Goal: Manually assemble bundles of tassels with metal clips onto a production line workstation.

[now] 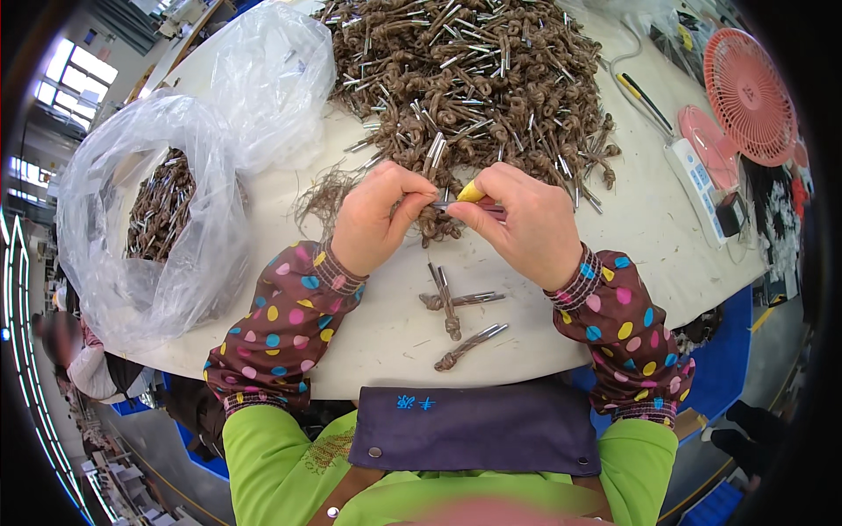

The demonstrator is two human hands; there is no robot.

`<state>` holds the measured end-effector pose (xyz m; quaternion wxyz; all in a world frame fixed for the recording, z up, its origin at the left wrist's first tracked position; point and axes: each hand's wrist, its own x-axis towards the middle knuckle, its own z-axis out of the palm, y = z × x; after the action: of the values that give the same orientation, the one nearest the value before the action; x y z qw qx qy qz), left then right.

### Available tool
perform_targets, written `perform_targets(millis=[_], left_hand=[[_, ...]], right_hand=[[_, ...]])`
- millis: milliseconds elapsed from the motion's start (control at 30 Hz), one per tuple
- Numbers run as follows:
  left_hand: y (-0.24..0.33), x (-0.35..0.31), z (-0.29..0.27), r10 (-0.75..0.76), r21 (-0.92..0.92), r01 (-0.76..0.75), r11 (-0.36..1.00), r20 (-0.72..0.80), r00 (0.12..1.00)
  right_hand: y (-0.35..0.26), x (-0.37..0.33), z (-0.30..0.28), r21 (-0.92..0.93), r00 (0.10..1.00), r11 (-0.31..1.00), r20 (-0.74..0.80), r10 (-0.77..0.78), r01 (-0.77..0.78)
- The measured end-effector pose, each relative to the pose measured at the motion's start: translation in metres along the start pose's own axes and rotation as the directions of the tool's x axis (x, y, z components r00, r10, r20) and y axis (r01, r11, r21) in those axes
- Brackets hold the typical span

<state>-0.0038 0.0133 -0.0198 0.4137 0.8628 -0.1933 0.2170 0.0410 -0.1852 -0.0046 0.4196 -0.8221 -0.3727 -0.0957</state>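
Just in front of the big heap, my left hand (379, 215) is closed in a pinch at the end of a brown knotted cord (438, 230), whose knot hangs below the fingers. My right hand (524, 223) meets it there, thumb and fingers pressed together on a slim metallic-looking piece; a purplish part shows under the palm, and its kind is unclear. Something yellow (472, 191) covers a fingertip of that hand. Nearer to me lie two crossed knotted cords (449, 302) with silver tips and one single cord (469, 348).
A large heap of brown metal-tipped cords (474, 79) covers the far table. At left, a clear plastic bag (96, 228) holds more cords; loose fibres (326, 200) lie beside my left hand. At right are a pink fan (748, 96), a white power strip (695, 188) and a yellow-black tool (645, 101).
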Motion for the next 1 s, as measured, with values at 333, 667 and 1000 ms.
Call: perform_targets(millis=[333, 667, 1000], left_hand=[[-0.002, 0.001, -0.001, 0.021, 0.021, -0.021, 1.0, -0.018, 1.0], [-0.004, -0.002, 0.001, 0.015, 0.036, -0.015, 0.999, 0.004, 1.0], [-0.001, 0.002, 0.002, 0.024, -0.059, -0.019, 0.998, 0.096, 0.995]], right_hand=[[0.001, 0.001, -0.001, 0.027, 1.0, 1.0, 0.001, 0.004, -0.004], [0.001, 0.0, 0.003, -0.01, 0.999, 0.999, -0.001, -0.036, 0.036], [0.019, 0.014, 0.013, 0.756, 0.929, 0.575, 0.119, 0.352, -0.315]])
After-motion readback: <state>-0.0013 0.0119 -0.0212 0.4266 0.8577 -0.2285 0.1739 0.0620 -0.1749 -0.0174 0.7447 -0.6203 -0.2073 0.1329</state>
